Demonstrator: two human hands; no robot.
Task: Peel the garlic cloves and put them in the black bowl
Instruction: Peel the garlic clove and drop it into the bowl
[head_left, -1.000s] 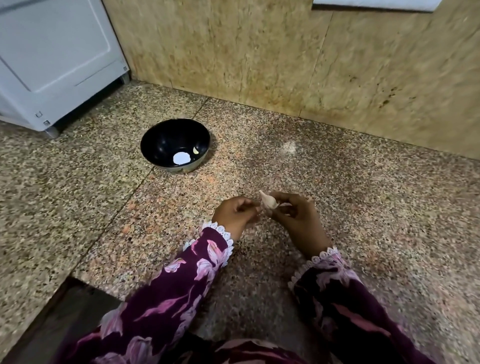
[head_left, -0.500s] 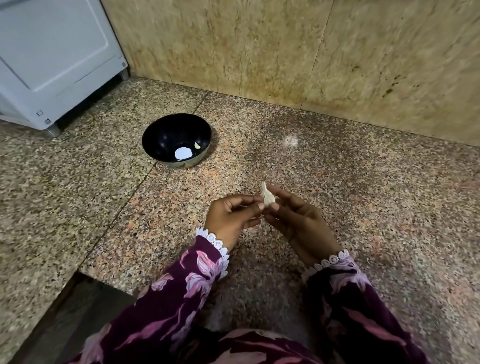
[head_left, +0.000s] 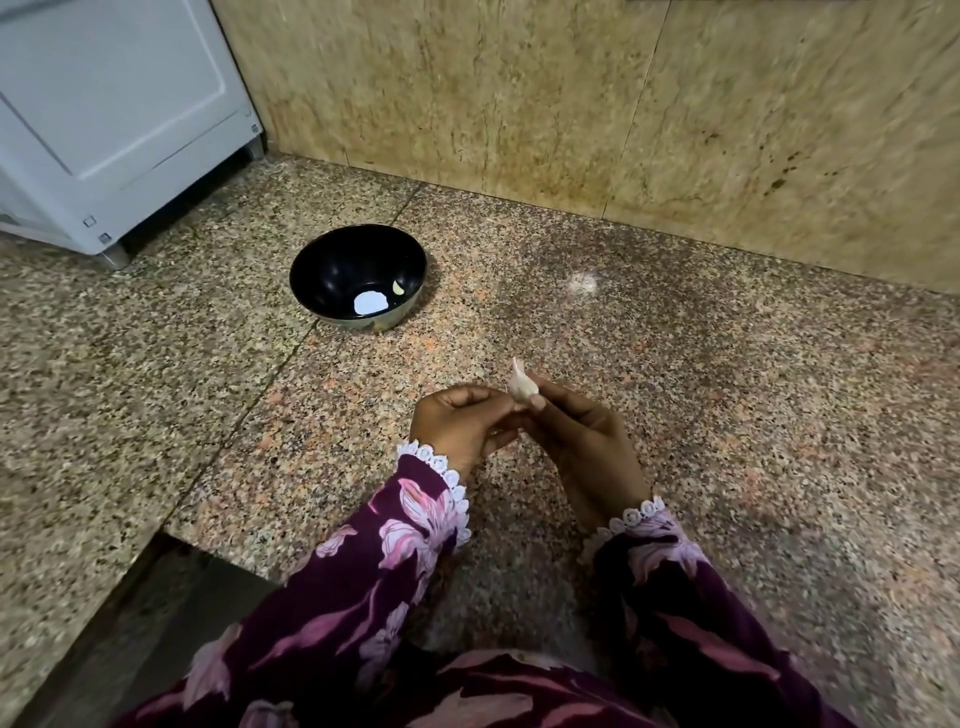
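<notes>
Item: small pale papery-skinned garlic clove (head_left: 521, 385), unchanged since a second ago, I note, pinched between left hand (head_left: 462, 423) and right hand (head_left: 576, 431), near-right of round black bowl (head_left: 311, 291); peeling unfinished.

Both sleeves (head_left: 363, 587) are deep plum with pink floral print, each cuff (head_left: 436, 470) edged in white scalloped lace.
</notes>
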